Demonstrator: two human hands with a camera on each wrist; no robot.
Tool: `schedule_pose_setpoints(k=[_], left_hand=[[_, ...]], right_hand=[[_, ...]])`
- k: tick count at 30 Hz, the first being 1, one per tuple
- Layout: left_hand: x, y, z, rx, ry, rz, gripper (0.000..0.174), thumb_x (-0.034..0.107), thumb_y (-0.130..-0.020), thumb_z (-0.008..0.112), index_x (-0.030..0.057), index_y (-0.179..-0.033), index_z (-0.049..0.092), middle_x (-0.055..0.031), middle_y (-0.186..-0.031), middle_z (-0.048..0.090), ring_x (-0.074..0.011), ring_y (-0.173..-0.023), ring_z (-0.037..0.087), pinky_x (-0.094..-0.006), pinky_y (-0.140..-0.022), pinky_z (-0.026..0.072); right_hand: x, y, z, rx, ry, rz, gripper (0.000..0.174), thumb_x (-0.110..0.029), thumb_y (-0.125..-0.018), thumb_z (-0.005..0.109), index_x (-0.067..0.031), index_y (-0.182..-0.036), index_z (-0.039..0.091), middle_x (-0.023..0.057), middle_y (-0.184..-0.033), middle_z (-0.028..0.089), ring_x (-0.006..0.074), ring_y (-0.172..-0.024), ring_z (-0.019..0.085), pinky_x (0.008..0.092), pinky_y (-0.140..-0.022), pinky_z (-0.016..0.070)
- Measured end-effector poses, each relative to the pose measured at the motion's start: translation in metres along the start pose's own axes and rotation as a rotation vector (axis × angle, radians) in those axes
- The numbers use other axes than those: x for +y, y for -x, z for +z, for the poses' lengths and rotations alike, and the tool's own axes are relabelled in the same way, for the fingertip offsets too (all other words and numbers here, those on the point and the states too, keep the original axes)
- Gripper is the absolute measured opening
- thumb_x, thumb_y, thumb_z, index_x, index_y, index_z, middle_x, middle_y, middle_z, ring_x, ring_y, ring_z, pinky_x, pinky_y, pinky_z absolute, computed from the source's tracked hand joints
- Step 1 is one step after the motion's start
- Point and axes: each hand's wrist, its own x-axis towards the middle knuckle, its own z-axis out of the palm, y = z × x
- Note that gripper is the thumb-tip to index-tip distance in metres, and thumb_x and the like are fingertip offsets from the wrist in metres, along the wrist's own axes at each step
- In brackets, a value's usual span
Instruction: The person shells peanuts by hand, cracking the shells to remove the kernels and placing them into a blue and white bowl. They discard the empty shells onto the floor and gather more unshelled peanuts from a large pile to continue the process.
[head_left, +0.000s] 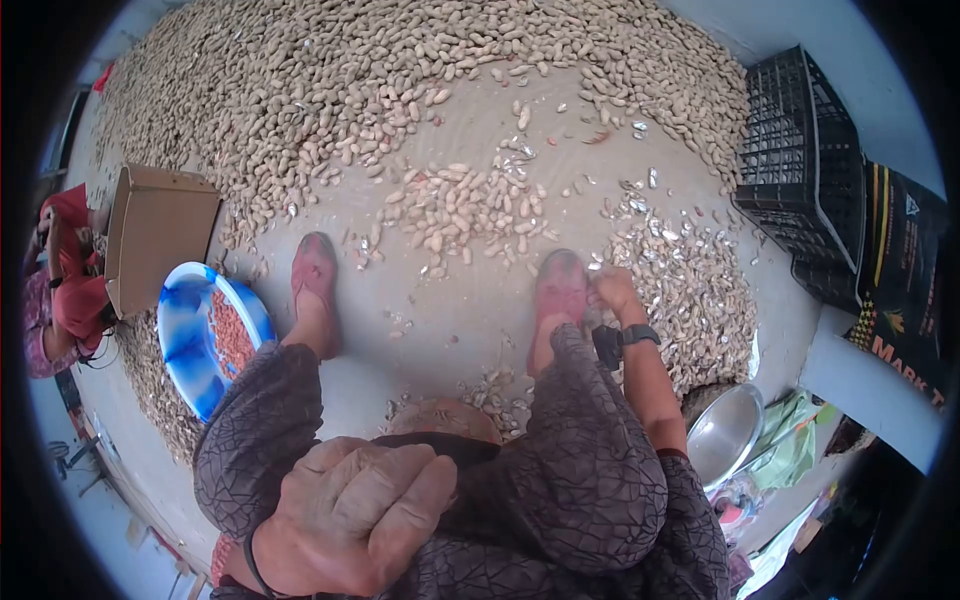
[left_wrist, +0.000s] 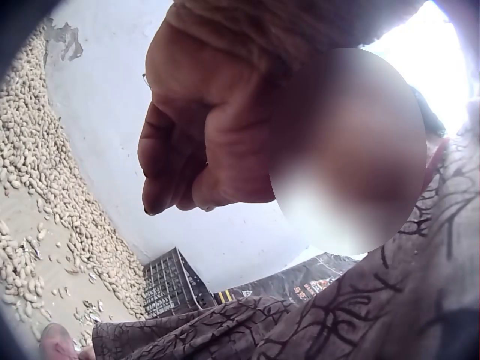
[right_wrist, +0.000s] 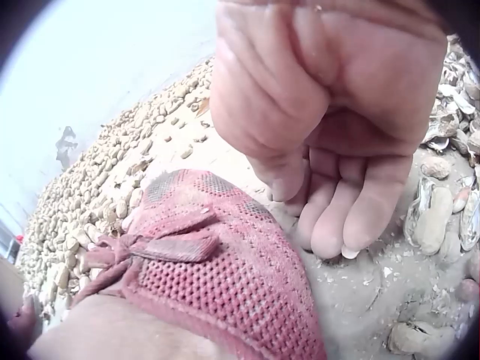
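Observation:
My left hand [head_left: 355, 505] is raised over my lap, back upward. The left wrist view shows its fingers [left_wrist: 166, 169] hanging loosely curled beside the thumb, with nothing visible between them. Down by my right shoe [head_left: 562, 285], a dusty pink mesh one, is my right hand [head_left: 617, 295]. Its fingers [right_wrist: 330, 225] are loosely bent, fingertips close over the floor, the thumb near the index finger; no held thing shows. Broken peanut shells [head_left: 680, 290] lie heaped just right of this hand. A small pile of whole peanuts [head_left: 455, 210] sits between and beyond my feet.
A large peanut heap [head_left: 330, 80] spreads along the far wall. At left stand a blue-and-white basin [head_left: 185, 345] with reddish kernels [head_left: 230, 335] and a cardboard box [head_left: 160, 235]; another person [head_left: 75, 270] is beyond. Black crates [head_left: 800, 150] and a metal bowl [head_left: 725, 435] are at right.

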Motion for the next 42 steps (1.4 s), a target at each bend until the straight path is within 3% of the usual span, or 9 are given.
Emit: schedule_pose_setpoints(k=[14, 19, 23, 25, 28, 32, 34, 37, 42], left_hand=[[-0.007, 0.014, 0.003, -0.037, -0.015, 0.049, 0.029, 0.007, -0.057, 0.067, 0.0021, -0.085, 0.058, -0.0073, -0.079, 0.058, -0.0182, -0.061, 0.058, -0.0285, -0.054, 0.0463], [-0.004, 0.006, 0.002, -0.036, -0.052, 0.034, 0.027, 0.008, -0.059, 0.066, 0.0022, -0.084, 0.058, -0.0072, -0.078, 0.058, -0.0178, -0.061, 0.058, -0.0287, -0.053, 0.0462], [-0.005, 0.003, 0.003, -0.055, -0.076, 0.050, 0.026, 0.008, -0.060, 0.065, 0.0024, -0.085, 0.058, -0.0074, -0.078, 0.058, -0.0176, -0.060, 0.057, -0.0287, -0.053, 0.0460], [-0.004, 0.001, 0.002, -0.081, -0.091, 0.055, 0.026, 0.008, -0.061, 0.064, 0.0021, -0.085, 0.058, -0.0077, -0.078, 0.057, -0.0173, -0.060, 0.057, -0.0290, -0.055, 0.0458], [-0.009, 0.005, 0.005, -0.116, -0.047, 0.054, 0.025, 0.008, -0.061, 0.064, 0.0019, -0.085, 0.058, -0.0078, -0.079, 0.057, -0.0179, -0.059, 0.056, -0.0302, -0.057, 0.0455], [-0.010, 0.005, 0.006, -0.132, -0.081, 0.042, 0.027, 0.007, -0.061, 0.064, 0.0015, -0.086, 0.058, -0.0081, -0.079, 0.057, -0.0200, -0.060, 0.056, -0.0312, -0.057, 0.0452], [-0.011, 0.005, 0.008, -0.106, -0.067, -0.005, 0.029, 0.005, -0.061, 0.065, 0.0015, -0.088, 0.057, -0.0086, -0.080, 0.057, -0.0216, -0.063, 0.057, -0.0313, -0.057, 0.0450], [-0.013, 0.001, 0.007, -0.043, 0.094, -0.107, 0.027, 0.004, -0.064, 0.064, 0.0016, -0.090, 0.057, -0.0094, -0.080, 0.058, -0.0241, -0.065, 0.057, -0.0317, -0.058, 0.0452], [-0.018, 0.000, 0.012, 0.057, 0.416, -0.259, 0.020, 0.003, -0.071, 0.060, 0.0003, -0.091, 0.057, -0.0113, -0.079, 0.059, -0.0250, -0.069, 0.057, -0.0304, -0.063, 0.0455]], right_hand=[[0.008, -0.002, 0.007, 0.070, 0.009, -0.088, 0.015, -0.009, -0.078, 0.048, 0.0012, -0.071, 0.058, 0.0087, -0.057, 0.056, 0.0158, -0.044, 0.055, 0.0263, -0.039, 0.0446], [-0.003, -0.002, 0.009, -0.009, 0.026, -0.251, 0.012, -0.010, -0.077, 0.053, -0.0020, -0.069, 0.057, 0.0070, -0.056, 0.056, 0.0144, -0.041, 0.054, 0.0246, -0.038, 0.0438], [0.004, -0.012, 0.020, -0.070, 0.110, -0.196, 0.008, -0.010, -0.072, 0.057, -0.0034, -0.068, 0.056, 0.0094, -0.058, 0.057, 0.0185, -0.047, 0.056, 0.0279, -0.044, 0.0457], [0.032, -0.037, 0.029, 0.083, 0.400, -0.614, 0.016, -0.015, -0.075, 0.059, -0.0033, -0.067, 0.053, 0.0050, -0.056, 0.054, 0.0144, -0.048, 0.052, 0.0263, -0.046, 0.0433], [0.025, -0.029, 0.032, 0.185, 0.542, -0.762, 0.015, -0.014, -0.073, 0.062, -0.0034, -0.067, 0.054, 0.0056, -0.058, 0.054, 0.0124, -0.049, 0.052, 0.0265, -0.048, 0.0431], [0.002, -0.012, 0.018, 0.095, 0.615, -0.758, 0.012, -0.011, -0.070, 0.065, -0.0032, -0.069, 0.055, 0.0051, -0.060, 0.056, 0.0103, -0.054, 0.052, 0.0247, -0.050, 0.0432], [-0.014, 0.002, 0.008, -0.061, 0.083, -0.320, 0.009, -0.004, -0.068, 0.063, -0.0029, -0.073, 0.056, 0.0052, -0.063, 0.058, 0.0118, -0.060, 0.056, 0.0241, -0.056, 0.0449], [-0.053, 0.040, -0.003, -0.145, -0.268, -0.386, 0.009, -0.001, -0.071, 0.062, -0.0012, -0.078, 0.057, 0.0006, -0.068, 0.058, 0.0058, -0.063, 0.054, 0.0188, -0.058, 0.0446], [-0.128, 0.122, 0.001, -0.334, -0.298, -0.713, 0.012, 0.000, -0.072, 0.060, -0.0010, -0.083, 0.058, 0.0010, -0.077, 0.058, 0.0059, -0.067, 0.054, 0.0185, -0.062, 0.0444]])
